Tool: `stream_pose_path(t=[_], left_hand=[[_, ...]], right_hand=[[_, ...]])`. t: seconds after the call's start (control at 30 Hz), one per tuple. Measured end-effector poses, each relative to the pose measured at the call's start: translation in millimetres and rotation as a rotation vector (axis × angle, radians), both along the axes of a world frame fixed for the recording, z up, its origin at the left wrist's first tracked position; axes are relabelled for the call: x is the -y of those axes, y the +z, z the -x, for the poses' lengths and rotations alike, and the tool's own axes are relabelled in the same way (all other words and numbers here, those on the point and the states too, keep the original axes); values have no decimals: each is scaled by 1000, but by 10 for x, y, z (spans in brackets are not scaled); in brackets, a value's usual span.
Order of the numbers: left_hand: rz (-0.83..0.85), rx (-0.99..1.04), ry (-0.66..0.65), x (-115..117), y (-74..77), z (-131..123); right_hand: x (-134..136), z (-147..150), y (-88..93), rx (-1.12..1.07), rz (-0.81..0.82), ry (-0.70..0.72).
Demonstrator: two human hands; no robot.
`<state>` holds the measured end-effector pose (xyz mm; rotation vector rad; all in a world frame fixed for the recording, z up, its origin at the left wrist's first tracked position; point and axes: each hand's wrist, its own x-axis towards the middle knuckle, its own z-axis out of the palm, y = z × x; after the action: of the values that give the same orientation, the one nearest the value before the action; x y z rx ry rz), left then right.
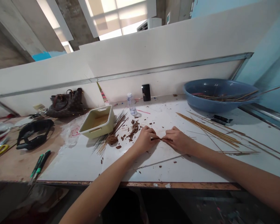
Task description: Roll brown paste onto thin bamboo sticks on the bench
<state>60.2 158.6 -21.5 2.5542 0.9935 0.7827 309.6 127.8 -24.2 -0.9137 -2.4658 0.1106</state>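
My left hand (pixel 144 140) and my right hand (pixel 177 140) meet over the white work surface (pixel 158 168). Both pinch a thin dark stick (pixel 160 139) at its opposite ends, and my fingers hide part of it. Left of my left hand lie crumbled brown bits (pixel 134 129) and a brown clump (pixel 112 139) beside a loose bundle of thin sticks (pixel 110 137). To the right of my right hand, a spread of long, thin tan sticks (pixel 210 133) lies on the surface, not touching my fingers.
A blue bowl (pixel 214 93) holding sticks stands at the back right. A cream tray (pixel 98 121), a water bottle (pixel 131 104) and an upright phone (pixel 146 92) are further back. On the left are a brown handbag (pixel 66 104), a black strap-like object (pixel 35 133) and green-handled tools (pixel 39 163).
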Motion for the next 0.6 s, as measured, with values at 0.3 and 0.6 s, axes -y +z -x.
stream_pose_path(t=[0.3, 0.6], left_hand=[[-7, 21, -33, -1, 3, -11], [-55, -62, -23, 37, 36, 28]], right_hand=[[-33, 28, -3, -24, -16, -17], [-49, 62, -116, -11, -19, 1]])
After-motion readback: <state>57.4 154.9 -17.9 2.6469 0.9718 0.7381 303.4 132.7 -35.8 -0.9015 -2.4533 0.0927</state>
